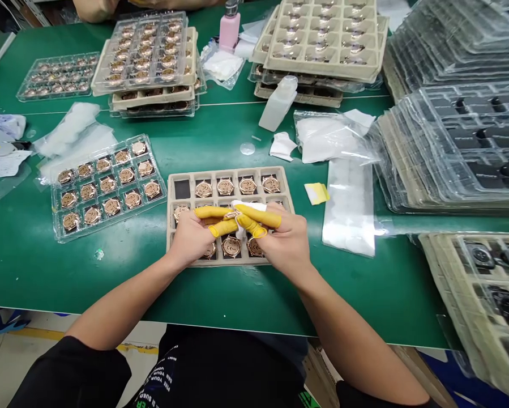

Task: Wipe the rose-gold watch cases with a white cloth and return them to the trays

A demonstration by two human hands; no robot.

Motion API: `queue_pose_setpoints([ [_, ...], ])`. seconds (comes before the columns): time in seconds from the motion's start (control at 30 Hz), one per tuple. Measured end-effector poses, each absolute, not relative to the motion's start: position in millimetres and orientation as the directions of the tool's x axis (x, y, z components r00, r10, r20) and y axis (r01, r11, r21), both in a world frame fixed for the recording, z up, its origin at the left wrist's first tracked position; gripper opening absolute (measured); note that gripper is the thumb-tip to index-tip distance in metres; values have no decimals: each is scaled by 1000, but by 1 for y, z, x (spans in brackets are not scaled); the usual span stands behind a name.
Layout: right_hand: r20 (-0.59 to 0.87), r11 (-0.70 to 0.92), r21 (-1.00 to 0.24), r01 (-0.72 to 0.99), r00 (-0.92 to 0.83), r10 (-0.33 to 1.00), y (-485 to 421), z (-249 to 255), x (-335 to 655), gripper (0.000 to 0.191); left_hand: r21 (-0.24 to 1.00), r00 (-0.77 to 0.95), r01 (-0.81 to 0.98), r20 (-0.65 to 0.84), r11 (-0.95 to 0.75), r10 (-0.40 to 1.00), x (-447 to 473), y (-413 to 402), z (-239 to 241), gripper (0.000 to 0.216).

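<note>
head camera view: on the green counter (186,300), a beige tray (192,188) sits before the person, its pockets in three rows of five. in the top row the first pocket shows a bare dark pad, and the other four hold rose-gold watch cases (247,185), backs up. to the left, a clear tray (155,173) lies at a slant, with a similar case in each of its fifteen pockets. farther back, a stack of trays (103,73) carries more cases. at the lower right, beige trays (453,283) hold dark watches (480,255).

the hands and fingers cover much of the beige tray's middle row and the ends of its bottom row. the lower-right trays run off the edge and look blurred, and another person's arm (95,8) is cut off at the top.

both hands meet above the beige tray, fingertips in yellow covers. the left hand (189,237) pinches a small rose-gold piece (232,215), mostly hidden, so its shape is hard to make out. the right hand (285,237), fingers closed, grips a white cloth (254,206) against it.
</note>
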State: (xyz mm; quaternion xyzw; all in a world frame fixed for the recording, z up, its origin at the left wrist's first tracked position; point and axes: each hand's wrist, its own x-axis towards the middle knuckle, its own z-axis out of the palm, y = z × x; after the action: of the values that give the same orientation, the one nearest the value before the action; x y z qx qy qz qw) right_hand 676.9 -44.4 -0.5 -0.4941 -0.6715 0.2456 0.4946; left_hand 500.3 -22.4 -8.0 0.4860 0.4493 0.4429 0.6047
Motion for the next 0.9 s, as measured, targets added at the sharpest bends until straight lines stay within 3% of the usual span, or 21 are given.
queue_pose_setpoints([
  [0.1, 644, 599, -604, 526, -120, 755, -44, -5, 673, 41, 970, 212, 190, 113, -154, 971, 497, -28, -8, 16],
  [0.17, 695, 627, -534, 568, -127, 707, -43, -9, 673, 43, 911, 197, 286, 245, -295, 949, 495, -31, -9, 12],
  [0.33, 670, 585, -596, 550, -61, 740, -42, -11, 677, 39, 896, 121, 259, 340, -360, 933, 499, -33, -12, 16],
  [0.57, 556, 482, -749, 454, 35, 831, -45, -11, 674, 28, 978, 15, -68, 199, -197, 980, 506, -35, -8, 19],
  [0.77, 473, 316, -731, 605, 115, 874, -44, -12, 679, 21, 942, -17, -319, -121, 109, 993, 509, -30, -8, 33],
  [0.83, 309, 178, -873, 454, 233, 922, -43, -10, 679, 16, 893, 24, -397, -222, 213, 975, 510, -28, -6, 38],
  [0.9, 81, 32, -980, 196, 248, 965, -44, -9, 674, 22, 856, 66, -432, -284, 284, 956, 510, -27, -4, 41],
])
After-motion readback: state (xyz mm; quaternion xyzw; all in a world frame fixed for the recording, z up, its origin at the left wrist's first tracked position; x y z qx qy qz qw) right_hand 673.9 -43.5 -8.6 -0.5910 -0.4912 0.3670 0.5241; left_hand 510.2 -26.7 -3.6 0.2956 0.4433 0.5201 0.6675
